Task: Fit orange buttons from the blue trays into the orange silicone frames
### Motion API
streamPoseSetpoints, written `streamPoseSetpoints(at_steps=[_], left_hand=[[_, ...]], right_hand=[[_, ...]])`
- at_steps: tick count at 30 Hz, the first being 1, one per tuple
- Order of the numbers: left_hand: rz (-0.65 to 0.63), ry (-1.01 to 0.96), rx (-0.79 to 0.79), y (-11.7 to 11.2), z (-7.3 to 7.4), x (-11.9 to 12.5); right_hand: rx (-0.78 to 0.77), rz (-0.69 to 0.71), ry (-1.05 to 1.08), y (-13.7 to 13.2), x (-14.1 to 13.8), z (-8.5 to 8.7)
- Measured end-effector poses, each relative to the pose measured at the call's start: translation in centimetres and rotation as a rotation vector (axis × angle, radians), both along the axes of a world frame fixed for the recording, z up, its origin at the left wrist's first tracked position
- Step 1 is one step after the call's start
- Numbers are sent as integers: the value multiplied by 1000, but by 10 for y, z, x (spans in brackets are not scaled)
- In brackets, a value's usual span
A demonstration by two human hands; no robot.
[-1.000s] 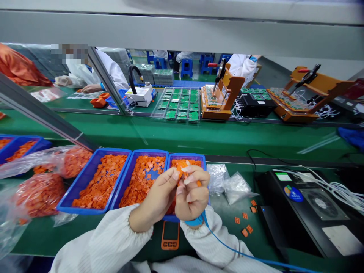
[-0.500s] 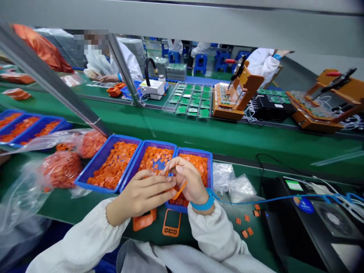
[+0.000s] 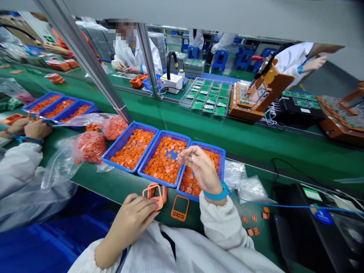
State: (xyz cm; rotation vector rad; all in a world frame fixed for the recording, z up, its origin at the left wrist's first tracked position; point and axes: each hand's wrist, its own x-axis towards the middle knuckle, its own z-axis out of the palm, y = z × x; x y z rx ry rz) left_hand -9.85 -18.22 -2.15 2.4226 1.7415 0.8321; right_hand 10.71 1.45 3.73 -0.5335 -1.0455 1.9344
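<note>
My left hand sits low on the green belt, its fingers curled against a small stack of orange rubber phone-shaped frames. Another orange frame lies flat just to its right. My right hand hangs empty with fingers apart over the rightmost of three blue trays. A blue wrist strap circles that wrist, and its blue cord runs off to the right. The trays hold loose orange square pieces.
A co-worker's hands rest at the left, near more blue trays. Bags of orange pieces lie beside my trays. Clear bags, scattered orange pieces and a black machine sit to the right. A glass panel separates the far bench.
My hands have come apart. The left dropped toward the belt with the orange frames, and the right rose and opened over the tray. The view turned, bringing a co-worker's hands in at left.
</note>
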Motion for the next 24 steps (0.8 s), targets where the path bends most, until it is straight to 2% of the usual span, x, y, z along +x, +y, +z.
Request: streamPoseSetpoints(at_steps=[6,14,21,24], left_hand=[[37,37,-24,4,-8,5],[34,36,-30,5,-3,0],[-2,68,-96,7,-13,-5],[-18,96,-109,9,-12,-8]], right_hand=[[-1,-3,8,-3,1,4],[15,-4,-3,-1,2,1],[12,1,4,-1,2,3],[15,-10,-14,0,2,3]])
